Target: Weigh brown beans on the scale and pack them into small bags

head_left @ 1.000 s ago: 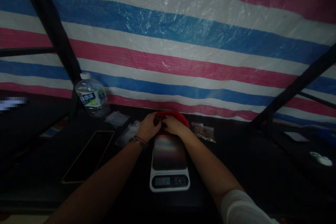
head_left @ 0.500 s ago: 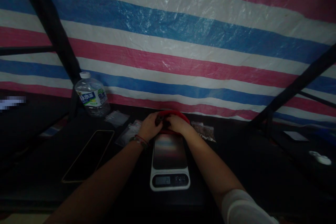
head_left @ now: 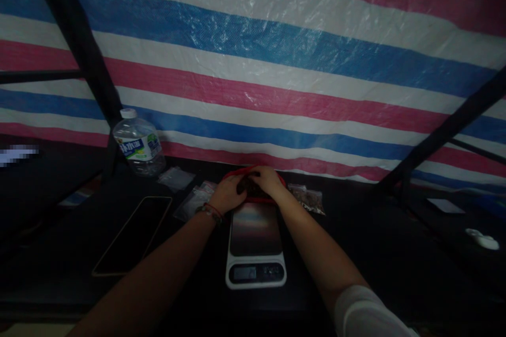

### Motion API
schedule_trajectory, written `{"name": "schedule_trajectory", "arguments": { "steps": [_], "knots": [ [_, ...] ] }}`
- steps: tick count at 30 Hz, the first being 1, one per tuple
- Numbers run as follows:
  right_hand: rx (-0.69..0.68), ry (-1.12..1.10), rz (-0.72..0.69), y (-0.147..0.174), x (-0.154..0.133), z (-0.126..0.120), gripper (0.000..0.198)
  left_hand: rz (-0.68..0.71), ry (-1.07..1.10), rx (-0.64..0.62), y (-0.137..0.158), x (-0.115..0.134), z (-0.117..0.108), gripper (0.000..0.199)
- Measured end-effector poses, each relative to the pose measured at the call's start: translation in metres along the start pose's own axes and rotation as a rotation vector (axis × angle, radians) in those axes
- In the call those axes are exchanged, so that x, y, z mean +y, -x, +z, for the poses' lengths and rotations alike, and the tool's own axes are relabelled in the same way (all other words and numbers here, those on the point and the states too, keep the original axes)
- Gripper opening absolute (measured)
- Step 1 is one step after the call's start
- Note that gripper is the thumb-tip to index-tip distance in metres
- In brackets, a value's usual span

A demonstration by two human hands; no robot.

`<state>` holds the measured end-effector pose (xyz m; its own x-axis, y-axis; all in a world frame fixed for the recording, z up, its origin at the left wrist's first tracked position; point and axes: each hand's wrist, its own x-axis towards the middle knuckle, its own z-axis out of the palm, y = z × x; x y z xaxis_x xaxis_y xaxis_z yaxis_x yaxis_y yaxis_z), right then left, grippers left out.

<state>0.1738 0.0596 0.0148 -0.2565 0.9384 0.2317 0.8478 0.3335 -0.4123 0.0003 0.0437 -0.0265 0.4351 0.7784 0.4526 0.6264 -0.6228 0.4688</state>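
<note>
Both hands are at a red dish (head_left: 281, 175) that holds a dark brown loose material (head_left: 256, 189), too dim to name. My left hand (head_left: 229, 193) reaches over the left rim, its fingers curled into the brown material. From the right, my right hand (head_left: 268, 180) bends over the same dish, fingertips closed and pointing down-left. Whatever lies between the fingertips is hidden. Just in front of the dish is a white kitchen scale (head_left: 256, 242) with a metal top and a lit display. Clear zip bags (head_left: 195, 201) lie beside my left wrist.
Filled small bags (head_left: 310, 200) lie right of the dish. At left are a phone (head_left: 134, 236), another clear bag (head_left: 176, 178) and a large plastic bottle (head_left: 140, 145). A striped tarp (head_left: 276, 89) hangs behind, with dark metal posts (head_left: 79, 37). A white object (head_left: 483, 238) lies far right.
My right hand has lifted slightly, and my left hand has shifted a little down. More of the brown material and the dish's left rim shows between and behind them. The scale's display looks different.
</note>
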Motion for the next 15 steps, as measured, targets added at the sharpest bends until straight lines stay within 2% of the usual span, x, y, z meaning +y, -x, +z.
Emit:
{"name": "schedule_trajectory", "arguments": {
  "steps": [3, 6, 11, 15],
  "knots": [
    [0.052, -0.144, -0.003, 0.0002, -0.0059, 0.0030, 0.024, -0.025, 0.020, 0.004, -0.0020, -0.0026, 0.0042, 0.037],
    [0.013, -0.244, -0.069, 0.0008, -0.0093, 0.0059, 0.022, -0.043, 0.038, -0.008, -0.0031, -0.0053, 0.0075, 0.033],
    [-0.006, -0.258, -0.135, 0.0001, -0.0057, 0.0068, 0.019, -0.040, 0.056, 0.007, -0.0026, -0.0064, 0.0086, 0.033],
    [0.114, -0.219, -0.118, -0.0003, -0.0064, 0.0062, 0.020, -0.038, 0.071, 0.002, -0.0025, -0.0042, 0.0075, 0.031]
  ]
}}
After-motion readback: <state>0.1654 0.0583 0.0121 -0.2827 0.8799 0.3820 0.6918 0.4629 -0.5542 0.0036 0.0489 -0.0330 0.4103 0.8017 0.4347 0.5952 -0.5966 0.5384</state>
